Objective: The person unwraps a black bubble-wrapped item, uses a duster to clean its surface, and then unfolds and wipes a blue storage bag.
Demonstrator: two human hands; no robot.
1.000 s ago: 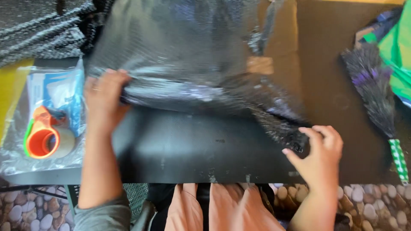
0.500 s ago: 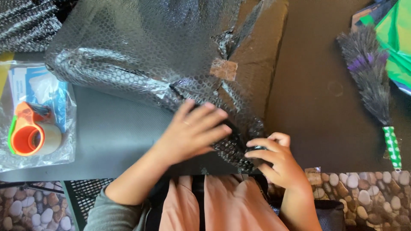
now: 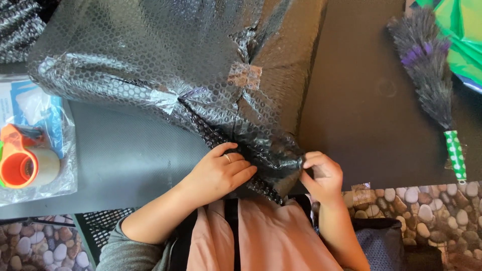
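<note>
Bubble wrap (image 3: 150, 55) covers a large flat dark object that lies across the dark surface (image 3: 371, 125), from the far left down toward the near edge in the middle. Two pieces of clear tape (image 3: 244, 75) hold its folds, one near the middle and one further left. The wrap's near corner bunches into a crumpled point just in front of the person's lap.

The left hand (image 3: 221, 173) rests on that corner from the left, its fingers (image 3: 241, 168) curled down and pressing the wrap, a ring showing on one of them. The right hand (image 3: 324, 175) is at the same corner from the right, its fingers closed in a pinch on the crumpled edge. The two hands are near each other, with the bunched wrap between them.

At the left edge a clear plastic bag (image 3: 55, 150) holds an orange tape dispenser (image 3: 20, 163). Far right on the surface lies a grey and purple feather duster (image 3: 424, 60) with a green dotted handle.
</note>
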